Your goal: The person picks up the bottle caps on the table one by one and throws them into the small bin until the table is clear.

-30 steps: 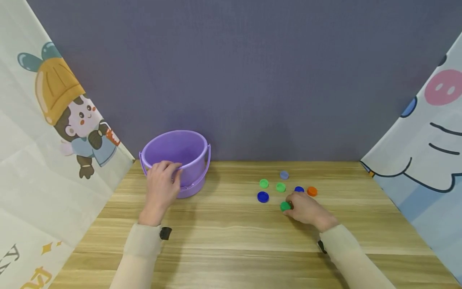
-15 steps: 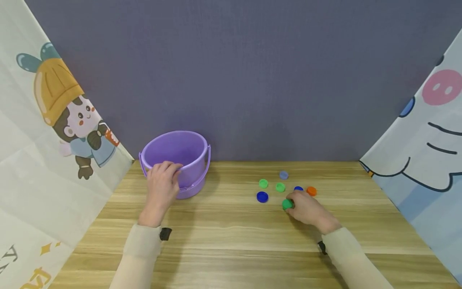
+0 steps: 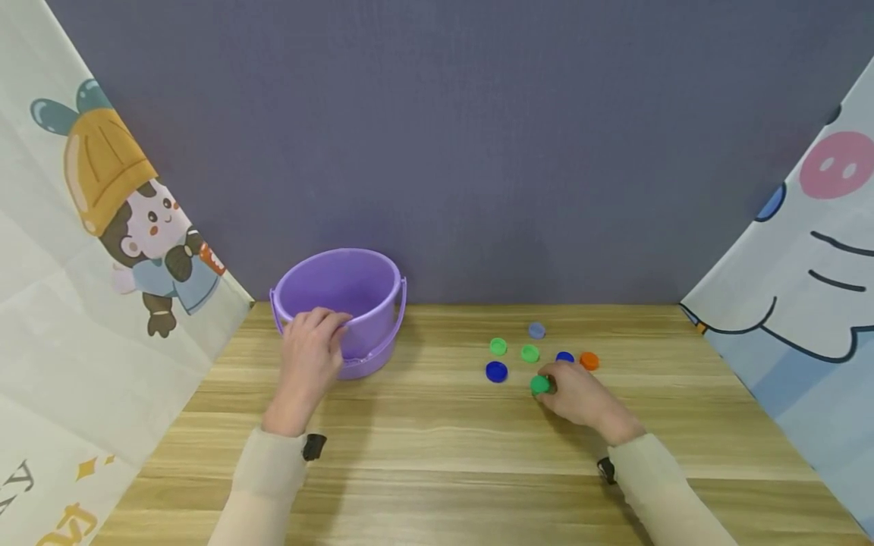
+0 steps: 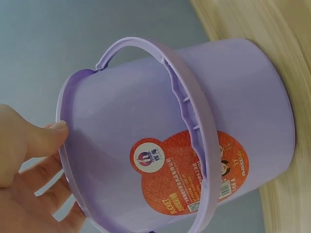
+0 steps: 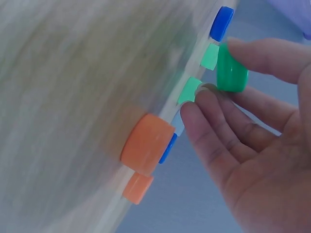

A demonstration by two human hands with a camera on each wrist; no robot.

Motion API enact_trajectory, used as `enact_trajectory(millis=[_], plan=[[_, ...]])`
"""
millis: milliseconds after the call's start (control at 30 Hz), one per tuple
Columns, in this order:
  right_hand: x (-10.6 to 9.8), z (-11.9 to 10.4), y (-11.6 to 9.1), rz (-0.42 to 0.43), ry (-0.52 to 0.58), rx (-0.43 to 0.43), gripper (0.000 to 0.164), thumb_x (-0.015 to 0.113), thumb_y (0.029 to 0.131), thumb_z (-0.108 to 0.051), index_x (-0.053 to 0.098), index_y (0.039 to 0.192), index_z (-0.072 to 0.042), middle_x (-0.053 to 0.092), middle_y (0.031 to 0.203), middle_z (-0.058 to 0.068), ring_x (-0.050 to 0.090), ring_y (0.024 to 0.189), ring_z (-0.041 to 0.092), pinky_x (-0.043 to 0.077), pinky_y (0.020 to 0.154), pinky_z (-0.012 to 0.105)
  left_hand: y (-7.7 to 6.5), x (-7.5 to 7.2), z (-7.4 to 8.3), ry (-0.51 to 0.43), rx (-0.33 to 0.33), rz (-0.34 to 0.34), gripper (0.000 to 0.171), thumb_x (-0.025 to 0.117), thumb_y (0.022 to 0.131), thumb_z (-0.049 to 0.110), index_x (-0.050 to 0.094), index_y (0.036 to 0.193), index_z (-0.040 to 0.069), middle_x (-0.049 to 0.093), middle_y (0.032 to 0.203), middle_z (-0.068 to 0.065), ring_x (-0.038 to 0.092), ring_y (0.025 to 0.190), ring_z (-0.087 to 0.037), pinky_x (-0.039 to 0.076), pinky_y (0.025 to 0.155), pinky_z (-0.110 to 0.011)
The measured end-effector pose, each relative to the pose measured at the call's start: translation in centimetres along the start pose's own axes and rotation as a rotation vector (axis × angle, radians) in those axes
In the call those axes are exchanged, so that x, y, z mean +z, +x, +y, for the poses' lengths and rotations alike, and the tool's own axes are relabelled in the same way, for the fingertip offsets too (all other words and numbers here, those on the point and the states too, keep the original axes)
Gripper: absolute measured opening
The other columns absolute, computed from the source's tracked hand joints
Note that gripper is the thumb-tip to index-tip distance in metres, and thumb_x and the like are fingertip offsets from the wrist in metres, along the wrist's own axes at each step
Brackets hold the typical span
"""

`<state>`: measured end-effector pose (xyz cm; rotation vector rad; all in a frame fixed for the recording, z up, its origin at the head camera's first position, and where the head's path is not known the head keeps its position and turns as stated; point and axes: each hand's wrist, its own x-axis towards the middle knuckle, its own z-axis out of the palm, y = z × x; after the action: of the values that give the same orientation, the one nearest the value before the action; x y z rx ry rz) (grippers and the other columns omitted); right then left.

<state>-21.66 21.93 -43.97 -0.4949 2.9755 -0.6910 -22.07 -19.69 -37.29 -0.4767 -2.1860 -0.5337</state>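
The left hand (image 3: 309, 362) has its thumb and fingers closed over the near rim of the purple bucket (image 3: 371, 331), while the right hand (image 3: 582, 396), well off to that hand's right, pinches a green cap (image 3: 539, 384) between thumb and forefinger, its other fingers loosely bent.

To do this well, I would let the thumb and finger bear squarely on opposite faces of the cap — it looks smooth and could spin or slip out under an off-centre squeeze. A light pinch should be enough. The spare right fingers are best held up, since they hang close to other caps and might nudge them. The left grip, likewise, wants to steady the rim rather than pull; the bucket looks light and could tip toward the person.

As for places: the green cap sits at the right fingertips and seems raised from the table (image 3: 423, 455). Just beyond those fingers lie a dark blue cap (image 3: 496, 371), two light green caps (image 3: 529, 353) and a pale blue cap (image 3: 536, 331). Against the back of the right hand, as the head view shows it, are a half-hidden blue cap (image 3: 564, 356) and an orange cap (image 3: 589, 361) — the right wrist view adds a nearer orange one (image 5: 147, 144). The bucket's handle (image 4: 206, 124) hangs down, apart from the left thumb.
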Motion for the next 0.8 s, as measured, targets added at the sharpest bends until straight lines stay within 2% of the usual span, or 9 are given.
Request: enact_trajectory(millis=[133,500,800], plan=[[-0.3,0.7,0.6,0.006,0.007,0.007,0.034,0.078,0.088,-0.013,0.069,0.117,0.003,0.067,0.097,0.004,0.061,0.087,0.017,0.055,0.078,0.041,0.1,0.3,0.6,-0.003,0.004,0.005,0.018,0.072,0.082,-0.006,0.074,0.099,0.001,0.068,0.091,-0.015,0.058,0.084,-0.039,0.044,0.079,-0.054],[-1.4,1.7,2.0,0.017,0.039,0.020,0.039,0.077,0.090,-0.022,0.068,0.118,0.003,0.064,0.096,0.005,0.059,0.084,0.019,0.054,0.074,0.039,0.7,1.1,1.8,-0.007,0.001,0.013,0.018,0.073,0.082,-0.005,0.075,0.099,0.001,0.068,0.091,-0.015,0.058,0.084,-0.039,0.044,0.081,-0.053],[-2.4,2.5,2.9,0.054,0.095,0.003,0.022,0.075,0.090,-0.018,0.071,0.105,-0.002,0.059,0.092,0.004,0.053,0.080,0.019,0.049,0.067,0.034,1.3,1.9,2.8,0.003,0.011,0.012,0.017,0.074,0.082,-0.004,0.075,0.097,0.002,0.068,0.090,-0.013,0.058,0.084,-0.037,0.044,0.080,-0.053]])
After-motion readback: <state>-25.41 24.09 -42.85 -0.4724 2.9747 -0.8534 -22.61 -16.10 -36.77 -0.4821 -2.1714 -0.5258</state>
